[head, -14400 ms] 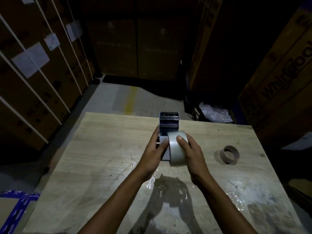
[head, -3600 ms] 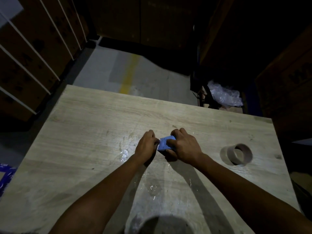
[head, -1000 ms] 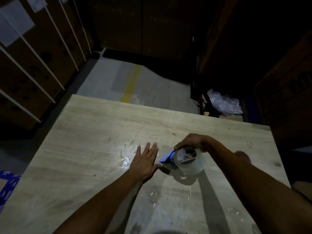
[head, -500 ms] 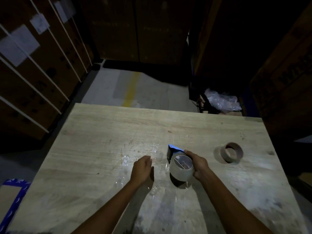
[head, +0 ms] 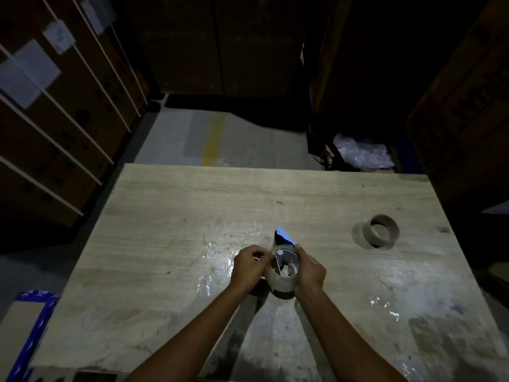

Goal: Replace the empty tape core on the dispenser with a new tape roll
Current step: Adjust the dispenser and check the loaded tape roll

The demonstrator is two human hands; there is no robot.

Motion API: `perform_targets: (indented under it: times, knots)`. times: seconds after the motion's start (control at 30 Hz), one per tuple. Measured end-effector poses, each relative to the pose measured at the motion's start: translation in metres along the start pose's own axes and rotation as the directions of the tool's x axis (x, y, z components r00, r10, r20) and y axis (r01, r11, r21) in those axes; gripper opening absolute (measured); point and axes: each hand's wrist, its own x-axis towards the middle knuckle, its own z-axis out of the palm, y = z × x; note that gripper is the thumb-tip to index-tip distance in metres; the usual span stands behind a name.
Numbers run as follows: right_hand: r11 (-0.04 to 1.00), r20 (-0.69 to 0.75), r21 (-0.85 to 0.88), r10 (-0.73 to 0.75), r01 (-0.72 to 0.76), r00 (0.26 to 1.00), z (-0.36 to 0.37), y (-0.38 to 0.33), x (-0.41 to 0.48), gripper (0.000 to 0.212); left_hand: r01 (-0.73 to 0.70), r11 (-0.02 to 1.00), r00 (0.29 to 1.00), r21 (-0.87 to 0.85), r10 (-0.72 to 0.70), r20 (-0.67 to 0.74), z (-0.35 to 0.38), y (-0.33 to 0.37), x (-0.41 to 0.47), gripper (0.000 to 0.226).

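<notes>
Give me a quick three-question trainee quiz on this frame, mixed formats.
1. True or false: the empty core is mounted on the dispenser.
2. Which hand cups the tape roll from its right side? A) left B) right C) neither
3. Fill in: the empty core sits on the ____, apart from both hands.

Key:
1. False; it stands alone, off to the right.
2. B; the right hand wraps it, while the left hand pinches at the roll's left edge.
3. table

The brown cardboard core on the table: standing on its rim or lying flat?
Lying flat: the empty core shows its round opening facing up.
</notes>
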Motion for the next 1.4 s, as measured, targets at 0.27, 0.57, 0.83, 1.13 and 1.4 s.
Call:
perform_targets:
  times: [0.27, 0.57, 0.83, 1.13, 1.4]
  knots:
    - [0.964, -0.005, -0.092, -0.251, 0.25, 0.968, -0.006, 0.027, -0.011, 0.027, -0.037, 0.982, 0.999, 0.188, 0.043, -0.029, 0.0, -0.001, -0.001, 0.007]
    - [0.758, 0.101, -0.45, -0.482, 0.472, 0.87, -0.022, 0.037, -0.014, 0.026, -0.091, 0.962, 0.995, 0.256, 0.096, -0.007, 0.006, -0.011, -0.003, 0.006]
    - [0.679, 0.159, -0.51, -0.529, 0.528, 0.834, -0.026, 0.037, -0.015, 0.019, -0.1, 0.948, 0.994, 0.301, 0.106, -0.004, 0.005, -0.021, -0.004, 0.009]
    - [0.641, 0.181, -0.566, -0.517, 0.518, 0.837, -0.029, 0.039, -0.007, 0.019, -0.118, 0.951, 0.993, 0.287, 0.112, 0.038, 0.001, -0.026, -0.004, 0.017]
    - [0.613, 0.195, -0.583, -0.532, 0.534, 0.824, -0.03, 0.036, -0.01, 0.023, -0.106, 0.962, 0.994, 0.252, 0.097, 0.048, -0.003, -0.035, -0.007, 0.023]
